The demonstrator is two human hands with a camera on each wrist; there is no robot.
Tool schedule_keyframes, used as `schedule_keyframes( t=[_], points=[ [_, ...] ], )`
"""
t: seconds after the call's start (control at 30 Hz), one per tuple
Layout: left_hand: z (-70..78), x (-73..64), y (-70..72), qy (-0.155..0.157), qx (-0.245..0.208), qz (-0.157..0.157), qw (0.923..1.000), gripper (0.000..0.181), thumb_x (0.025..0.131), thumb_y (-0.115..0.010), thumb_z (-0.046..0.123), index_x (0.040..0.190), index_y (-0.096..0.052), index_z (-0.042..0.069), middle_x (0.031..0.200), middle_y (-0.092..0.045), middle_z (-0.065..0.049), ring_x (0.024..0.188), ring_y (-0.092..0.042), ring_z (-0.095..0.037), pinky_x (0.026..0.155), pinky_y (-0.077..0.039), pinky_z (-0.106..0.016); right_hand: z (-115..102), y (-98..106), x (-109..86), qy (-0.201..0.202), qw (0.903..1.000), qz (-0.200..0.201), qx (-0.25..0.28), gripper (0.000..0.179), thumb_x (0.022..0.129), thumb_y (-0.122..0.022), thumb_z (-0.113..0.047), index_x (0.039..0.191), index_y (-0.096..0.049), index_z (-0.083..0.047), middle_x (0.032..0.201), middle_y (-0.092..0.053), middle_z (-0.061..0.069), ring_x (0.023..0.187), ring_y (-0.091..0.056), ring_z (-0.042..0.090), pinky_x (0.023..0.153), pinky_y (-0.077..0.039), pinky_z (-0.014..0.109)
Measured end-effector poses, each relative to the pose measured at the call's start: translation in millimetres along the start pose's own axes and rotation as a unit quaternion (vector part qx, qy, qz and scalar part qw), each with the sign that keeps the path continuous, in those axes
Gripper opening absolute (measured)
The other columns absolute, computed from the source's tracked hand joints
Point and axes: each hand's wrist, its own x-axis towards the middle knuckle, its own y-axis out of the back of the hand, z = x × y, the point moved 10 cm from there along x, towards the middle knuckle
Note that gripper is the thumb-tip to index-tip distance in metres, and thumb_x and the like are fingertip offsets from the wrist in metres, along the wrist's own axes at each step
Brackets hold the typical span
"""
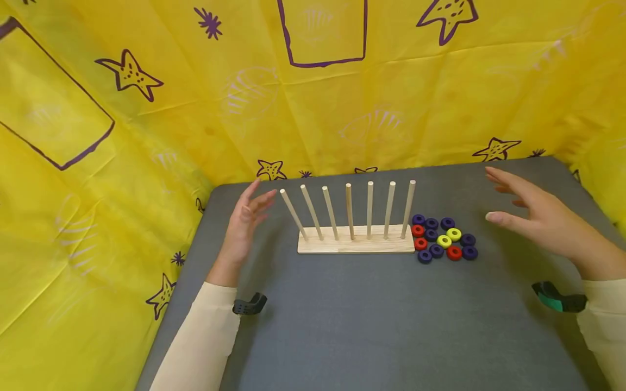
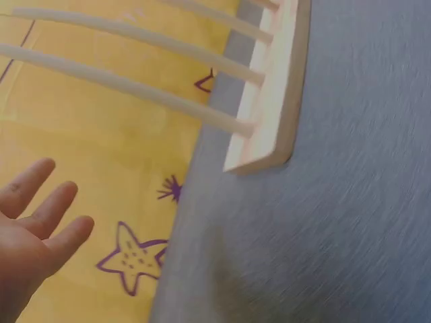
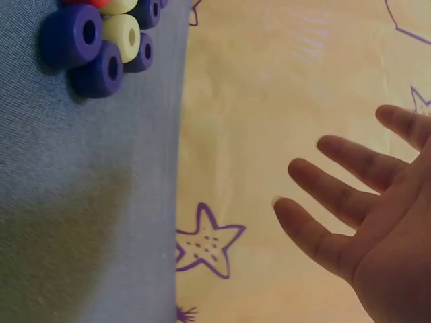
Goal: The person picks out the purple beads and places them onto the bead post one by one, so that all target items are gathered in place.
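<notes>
Yellow cloth (image 1: 313, 119) with purple line drawings of starfish hangs behind and to the left of a gray tabletop (image 1: 323, 326), and shows at the right edge too.

Left to right: cream left sleeve (image 1: 200, 336), a black fitting (image 1: 250, 304) beside its cuff. Left hand (image 1: 239, 225) raised, fingers extended, thumb and fingers apart; grip empty. Nearest object is the leftmost peg (image 1: 293, 214); left wrist view shows a clear gap between fingers and peg.

Center: wooden rack (image 1: 362, 247) stands on the tabletop between the hands, a pale flat base carrying seven upright pegs in one row.

Directly right of the rack: cluster of small rings lying flat on the tabletop, packed close, several touching. Colors: dark blue rings (image 1: 470, 257), red rings (image 1: 454, 258), yellow rings (image 1: 450, 238). Whether the leftmost rings contact the base cannot be told.

Far right: right hand (image 1: 543, 220) raised, well apart from the rings. Thumb held away from the fingers, grip wide and empty; right wrist view shows fingers spread with gaps between. Cream right sleeve (image 1: 603, 326) follows, black-and-green fitting (image 1: 559, 298) beside it.
</notes>
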Motion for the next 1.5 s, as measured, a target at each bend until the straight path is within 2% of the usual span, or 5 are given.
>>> schedule_keyframes(
  t=[0.1, 0.23, 0.67, 1.03, 1.5],
  points=[
    [-11.4, -3.0, -4.7, 0.010, -0.041, 0.013, 0.9990, 0.105, 0.098, -0.052, 0.083, 0.171, -0.030, 0.012, 0.155, -0.050, -0.035, 0.142, -0.050, -0.048, 0.117, -0.033, -0.065, 3, -2, -2.3, 0.015, 0.9997, 0.018, 0.011, 0.092, 0.104, -0.075, -0.008, 0.174, -0.023, -0.035, 0.171, -0.036, 0.008, 0.147, -0.040, 0.014, 0.101, -0.025, 0.003],
    [-23.7, -7.8, -11.3, 0.013, -0.075, 0.034, 0.9965, 0.098, 0.103, -0.049, 0.079, 0.169, -0.034, 0.009, 0.150, -0.057, -0.030, 0.137, -0.054, -0.050, 0.111, -0.045, -0.049, 8, -6, -4.3, 0.022, 0.9988, 0.035, 0.027, 0.087, 0.105, -0.073, -0.004, 0.174, -0.027, -0.032, 0.164, -0.042, -0.003, 0.133, -0.041, -0.004, 0.098, -0.030, 0.004],
    [-56.0, -9.0, -34.3, 0.035, -0.165, 0.054, 0.9843, 0.083, 0.110, -0.045, 0.069, 0.158, -0.048, 0.002, 0.141, -0.059, -0.039, 0.124, -0.065, -0.045, 0.103, -0.056, -0.049, 18, -17, -7.7, 0.061, 0.9903, 0.060, 0.109, 0.074, 0.106, -0.060, 0.008, 0.172, -0.034, -0.015, 0.154, -0.053, -0.010, 0.128, -0.052, 0.002, 0.098, -0.038, 0.009],
    [-79.7, -12.6, -51.6, 0.034, -0.165, 0.034, 0.9851, 0.076, 0.117, -0.046, 0.048, 0.128, -0.054, -0.027, 0.115, -0.074, -0.019, 0.109, -0.073, -0.034, 0.099, -0.058, -0.052, 42, -31, -6.7, 0.044, 0.9841, 0.069, 0.158, 0.061, 0.111, -0.051, 0.006, 0.169, -0.039, -0.010, 0.146, -0.061, -0.012, 0.121, -0.061, 0.001, 0.093, -0.045, 0.009],
    [-91.5, -14.2, -52.0, 0.033, -0.159, 0.097, 0.9819, 0.033, 0.112, -0.067, 0.020, 0.109, -0.072, -0.012, 0.102, -0.075, -0.013, 0.094, -0.076, -0.025, 0.089, -0.062, -0.040, 76, -56, -9.3, 0.012, 0.9718, 0.065, 0.226, 0.048, 0.116, -0.044, 0.001, 0.163, -0.047, -0.007, 0.139, -0.069, -0.004, 0.116, -0.069, 0.008, 0.093, -0.052, 0.015]
  ],
)
